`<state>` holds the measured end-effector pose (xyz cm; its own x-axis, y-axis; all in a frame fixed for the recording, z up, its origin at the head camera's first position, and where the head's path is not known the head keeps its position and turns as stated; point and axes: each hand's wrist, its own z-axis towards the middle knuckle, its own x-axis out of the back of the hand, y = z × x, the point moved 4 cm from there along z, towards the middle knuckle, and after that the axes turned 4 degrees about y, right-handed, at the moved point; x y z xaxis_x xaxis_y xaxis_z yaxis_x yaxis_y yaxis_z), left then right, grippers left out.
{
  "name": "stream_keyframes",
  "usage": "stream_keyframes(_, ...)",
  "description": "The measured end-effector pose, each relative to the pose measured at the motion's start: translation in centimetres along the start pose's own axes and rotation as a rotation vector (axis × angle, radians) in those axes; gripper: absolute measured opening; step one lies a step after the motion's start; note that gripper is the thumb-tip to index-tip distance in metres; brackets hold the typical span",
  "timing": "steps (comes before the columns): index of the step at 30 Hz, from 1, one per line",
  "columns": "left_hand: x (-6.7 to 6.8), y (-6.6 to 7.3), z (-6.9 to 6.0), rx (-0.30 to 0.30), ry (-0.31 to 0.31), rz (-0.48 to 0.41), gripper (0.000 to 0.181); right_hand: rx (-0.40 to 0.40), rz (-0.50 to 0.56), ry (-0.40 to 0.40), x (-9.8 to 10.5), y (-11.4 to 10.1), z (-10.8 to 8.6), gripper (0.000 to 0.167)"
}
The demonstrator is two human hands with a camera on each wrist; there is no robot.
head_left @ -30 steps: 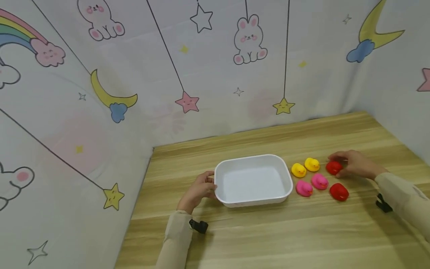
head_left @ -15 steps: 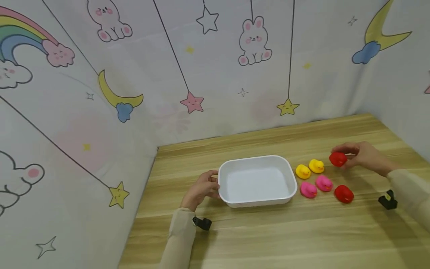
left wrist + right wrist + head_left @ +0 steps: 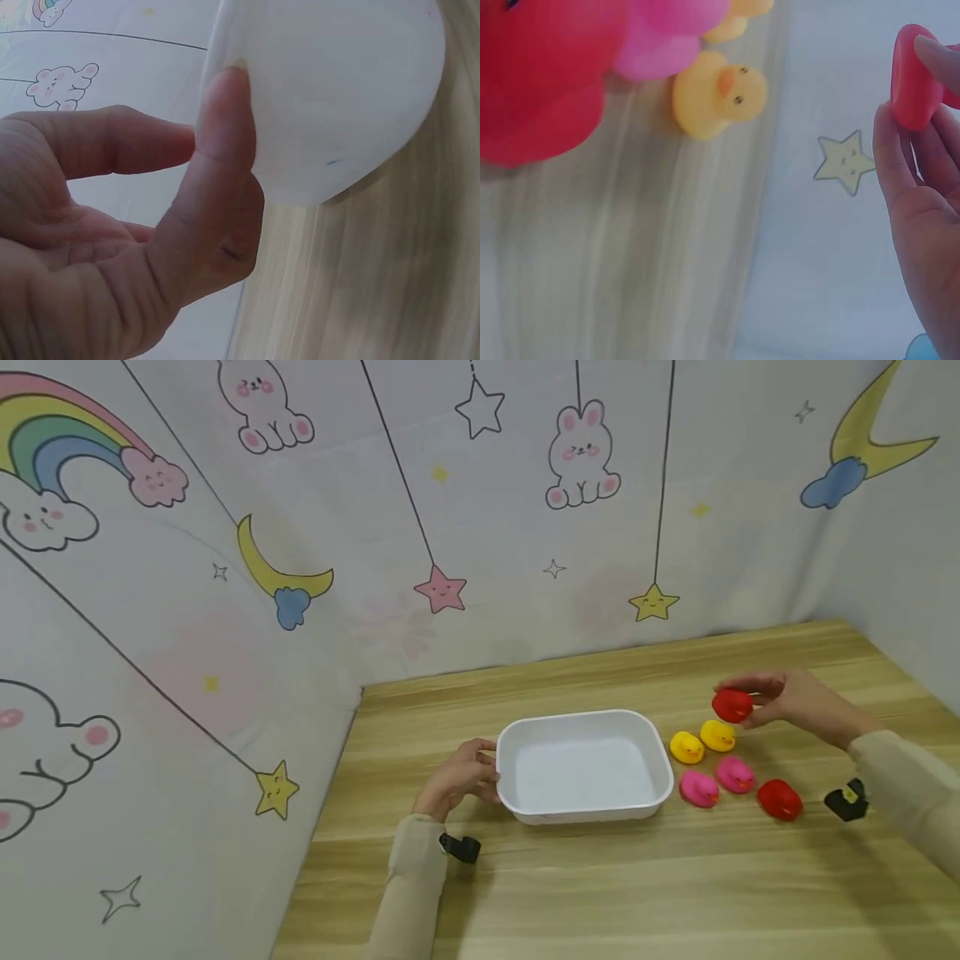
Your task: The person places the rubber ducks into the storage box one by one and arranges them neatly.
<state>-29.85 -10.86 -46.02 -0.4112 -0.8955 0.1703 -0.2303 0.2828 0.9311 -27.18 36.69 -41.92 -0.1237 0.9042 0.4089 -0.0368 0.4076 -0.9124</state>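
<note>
Pinching a red duck (image 3: 731,706) between thumb and fingers, the right hand (image 3: 806,703) holds it above the table (image 3: 615,893), just behind the yellow ducks (image 3: 686,747). The left hand (image 3: 457,778) touches the white tray (image 3: 585,768) with bent fingers — whether they grip its wall, I can't tell. Pink ducks (image 3: 699,788) and a second red duck (image 3: 780,800) sit right of the tray.

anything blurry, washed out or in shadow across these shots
Head view: fairly sharp overall, with a soft shadow on the table near the right sleeve; left wrist view: slightly hazy, the white tray showing little surface detail; right wrist view: pale and hazy, the near red duck soft-edged and cut off by the frame.
</note>
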Motion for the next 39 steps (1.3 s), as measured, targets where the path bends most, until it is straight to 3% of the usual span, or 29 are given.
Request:
stream_keyframes(10,0.9,-0.6,-0.9,0.017,-0.004,0.038,0.057,0.037,0.008,-0.057,-2.9,-2.6,1.8,0.062)
stream_keyframes(21,0.5,0.1,-0.1,0.008,-0.032,0.04,0.056,0.057,-0.051,-0.098,-4.2,-6.1,3.2,0.058)
stream_keyframes(30,0.5,0.2,0.1,0.017,-0.043,0.031,0.056,0.137,0.078,-0.138,-6.5,-9.3,5.2,0.058)
stream_keyframes(39,0.2,0.4,-0.1,0.02,-0.064,0.031,0.057,0.156,0.054,-0.16,-8.5,-10.9,6.1,0.055)
